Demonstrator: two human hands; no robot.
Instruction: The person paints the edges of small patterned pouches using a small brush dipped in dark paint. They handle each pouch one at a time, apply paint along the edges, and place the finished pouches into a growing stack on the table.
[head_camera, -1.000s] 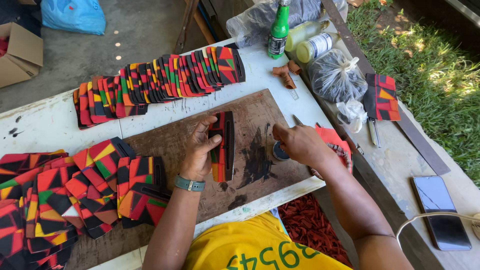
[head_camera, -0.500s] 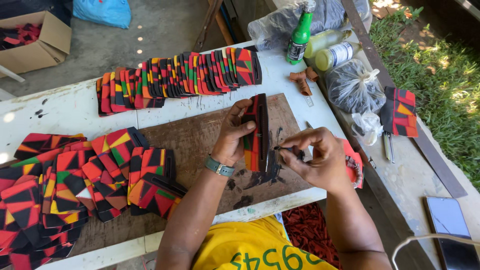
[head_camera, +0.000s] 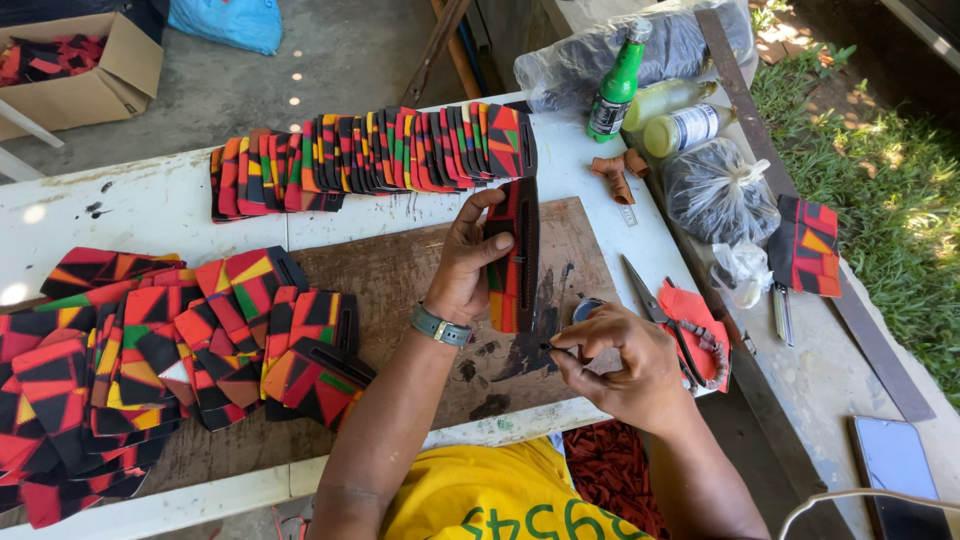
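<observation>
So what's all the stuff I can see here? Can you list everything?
patterned piece: one, red, black and orange, held upright over the board
row of patterned pieces: many, multicoloured, far side of the table
pile of patterned pieces: many, left
wooden board: one, brown, centre
green bottle: one, far right
pale bottles: two, lying beside it
plastic bag: one, clear, knotted, right
scissors: one, right
phone: one, dark, near right
cardboard box: one, on the floor
left hand: holds the piece
right hand: pinches something small and dark
</observation>
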